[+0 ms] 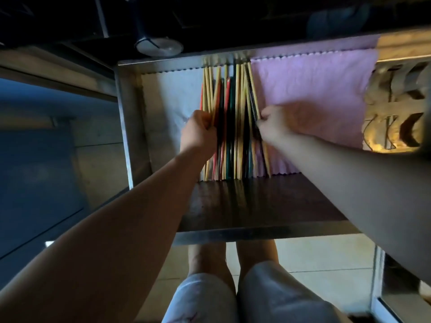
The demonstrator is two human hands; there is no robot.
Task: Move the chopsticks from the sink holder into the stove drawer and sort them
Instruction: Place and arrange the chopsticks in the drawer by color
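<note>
Since the chopsticks (229, 113) lie fanned along the stove drawer's (123, 113) middle, sorting seems in hand: the left hand (198, 134) curls round yellow sticks at the bundle's left, the right hand (272, 125) pinches a dark one at its right; next, pairing matching colours

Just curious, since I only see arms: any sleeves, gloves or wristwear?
No sleeves, gloves, watch or bracelet show: both forearms are bare to the frame edge, as are the left hand and right hand. Rings: too blurred to tell.
</note>
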